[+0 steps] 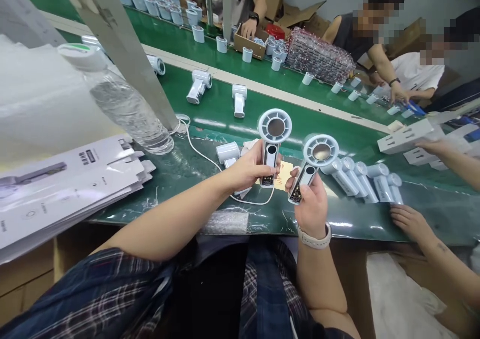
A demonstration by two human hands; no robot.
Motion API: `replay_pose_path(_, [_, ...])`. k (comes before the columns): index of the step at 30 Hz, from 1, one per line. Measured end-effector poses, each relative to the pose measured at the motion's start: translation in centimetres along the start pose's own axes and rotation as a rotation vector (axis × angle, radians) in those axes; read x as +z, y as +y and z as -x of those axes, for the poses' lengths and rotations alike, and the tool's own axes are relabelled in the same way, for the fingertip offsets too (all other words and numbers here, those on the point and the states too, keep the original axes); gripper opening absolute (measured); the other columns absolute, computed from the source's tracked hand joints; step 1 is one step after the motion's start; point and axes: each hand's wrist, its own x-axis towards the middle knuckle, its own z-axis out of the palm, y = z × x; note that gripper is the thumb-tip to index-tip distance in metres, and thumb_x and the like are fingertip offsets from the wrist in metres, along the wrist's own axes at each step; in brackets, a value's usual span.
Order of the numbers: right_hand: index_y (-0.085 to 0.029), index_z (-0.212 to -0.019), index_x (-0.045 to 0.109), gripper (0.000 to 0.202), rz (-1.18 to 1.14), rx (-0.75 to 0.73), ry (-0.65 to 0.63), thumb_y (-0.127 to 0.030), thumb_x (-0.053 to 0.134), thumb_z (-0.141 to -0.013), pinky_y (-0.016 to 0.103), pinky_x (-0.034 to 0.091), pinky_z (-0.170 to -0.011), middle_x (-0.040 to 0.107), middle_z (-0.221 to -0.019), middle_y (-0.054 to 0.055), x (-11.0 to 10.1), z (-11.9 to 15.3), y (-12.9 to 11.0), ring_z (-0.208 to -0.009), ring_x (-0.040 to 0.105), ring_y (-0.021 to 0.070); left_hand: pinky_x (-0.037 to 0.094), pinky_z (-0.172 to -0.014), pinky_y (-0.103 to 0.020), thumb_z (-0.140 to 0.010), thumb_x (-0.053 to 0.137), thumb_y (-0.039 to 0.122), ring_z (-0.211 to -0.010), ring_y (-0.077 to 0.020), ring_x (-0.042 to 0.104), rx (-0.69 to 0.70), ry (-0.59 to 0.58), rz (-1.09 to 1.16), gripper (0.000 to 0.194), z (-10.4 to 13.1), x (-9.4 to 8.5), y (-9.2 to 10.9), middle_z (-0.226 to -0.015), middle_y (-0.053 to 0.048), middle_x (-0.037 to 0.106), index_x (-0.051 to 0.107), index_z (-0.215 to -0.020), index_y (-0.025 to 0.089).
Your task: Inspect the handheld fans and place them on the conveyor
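Note:
My left hand (252, 168) is closed round the handle of a light-blue handheld fan (275, 125), whose round, spoked head points up. In my right hand (314, 204) is a second handheld fan (321, 151), tilted to the right. Both handles face me without a cover, so a dark circuit board and a round part show inside. Behind my left hand another fan body (227, 154) lies on the bench, partly hidden. A white cable (200, 151) loops around there. Under the fans is a yellow paper (285, 174) with red writing.
Several fans (350, 176) lie in a row at right, near another person's hand (410, 221). A water bottle (123, 104) and stacked printed boxes (75, 189) stand left. Fans (200, 86) and cups (247, 55) sit along the green conveyor (277, 86). A metal post (123, 49) rises at left.

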Motion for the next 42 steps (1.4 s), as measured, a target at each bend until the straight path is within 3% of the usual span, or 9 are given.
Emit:
replay_pose_path(5, [-0.024, -0.105, 0.064, 0.023, -0.035, -0.014, -0.058, -0.04, 0.069, -0.09, 0.036, 0.056, -0.066, 0.068, -0.082, 0.002, 0.2, 0.2, 0.1, -0.066, 0.063, 0.0179, 0.047, -0.071, -0.031, -0.071, 0.084, 0.023, -0.074, -0.0123, 0.061, 0.002, 0.028, -0.066, 0.049, -0.2, -0.1, -0.1, -0.092, 0.001, 0.061, 0.049, -0.105, 0.022])
replay_pose_path(10, [-0.023, -0.105, 0.067, 0.024, -0.087, -0.017, -0.061, -0.038, 0.075, -0.088, 0.036, 0.059, -0.069, 0.071, -0.092, 0.002, 0.4, -0.1, 0.6, -0.071, 0.066, 0.0172, 0.049, -0.071, -0.032, -0.072, 0.086, 0.026, -0.079, -0.0142, 0.062, -0.008, -0.024, -0.09, 0.054, -0.3, -0.2, 0.0, -0.096, 0.0, 0.061, 0.046, -0.108, 0.021])
replay_pose_path(17, [-0.025, -0.113, 0.067, 0.033, -0.139, -0.005, -0.034, -0.038, 0.078, -0.085, 0.042, 0.065, -0.077, 0.075, -0.107, 0.006, 0.3, 0.0, 0.9, -0.084, 0.074, 0.0219, 0.048, -0.07, -0.031, -0.071, 0.085, 0.024, -0.077, -0.013, 0.061, -0.006, 0.027, -0.104, 0.055, -0.3, -0.4, 0.3, -0.093, 0.001, 0.06, 0.047, -0.11, 0.021])
replay_pose_path(21, [-0.024, -0.112, 0.067, 0.03, -0.154, 0.008, -0.032, -0.035, 0.076, -0.085, 0.043, 0.066, -0.078, 0.076, -0.107, 0.006, 0.3, 0.1, 0.8, -0.082, 0.074, 0.0213, 0.051, -0.072, -0.032, -0.07, 0.087, 0.029, -0.083, -0.0147, 0.064, -0.005, 0.01, -0.038, 0.059, -0.3, -0.8, 0.1, -0.099, 0.0, 0.06, 0.047, -0.114, 0.022])
replay_pose_path(31, [-0.024, -0.109, 0.07, 0.026, -0.131, -0.017, -0.045, -0.035, 0.077, -0.087, 0.04, 0.064, -0.077, 0.074, -0.098, 0.004, 0.2, 0.1, 0.6, -0.08, 0.072, 0.0194, 0.053, -0.07, -0.032, -0.071, 0.08, 0.022, -0.077, -0.0132, 0.064, 0.02, 0.013, -0.069, 0.054, -0.4, -0.6, -0.1, -0.094, 0.001, 0.062, 0.046, -0.113, 0.021])
replay_pose_path(35, [-0.024, -0.108, 0.069, 0.024, -0.112, -0.005, -0.035, -0.032, 0.076, -0.087, 0.039, 0.063, -0.077, 0.073, -0.093, 0.002, 0.3, 0.2, 0.6, -0.076, 0.07, 0.0179, 0.052, -0.067, -0.032, -0.069, 0.078, 0.023, -0.073, -0.0129, 0.062, 0.001, 0.064, -0.103, 0.052, -0.5, -0.6, -0.2, -0.091, 0.002, 0.062, 0.044, -0.109, 0.022])
replay_pose_path(40, [-0.022, -0.1, 0.069, 0.019, -0.138, -0.011, -0.009, -0.039, 0.071, -0.091, 0.031, 0.057, -0.062, 0.071, -0.09, 0.001, 0.6, 0.2, 1.3, -0.065, 0.065, 0.014, 0.049, -0.065, -0.032, -0.076, 0.074, 0.029, -0.068, -0.0123, 0.06, 0.019, 0.213, -0.117, 0.043, -1.0, -0.7, -0.6, -0.085, 0.003, 0.059, 0.044, -0.106, 0.022])
replay_pose_path(42, [-0.022, -0.099, 0.068, 0.019, -0.111, -0.02, -0.002, -0.04, 0.071, -0.092, 0.03, 0.056, -0.06, 0.071, -0.089, 0.001, 0.5, 0.2, 1.6, -0.063, 0.064, 0.0134, 0.051, -0.067, -0.033, -0.077, 0.075, 0.031, -0.069, -0.0128, 0.061, 0.021, 0.21, -0.118, 0.044, -1.1, -0.8, -0.6, -0.088, 0.002, 0.06, 0.043, -0.106, 0.022])
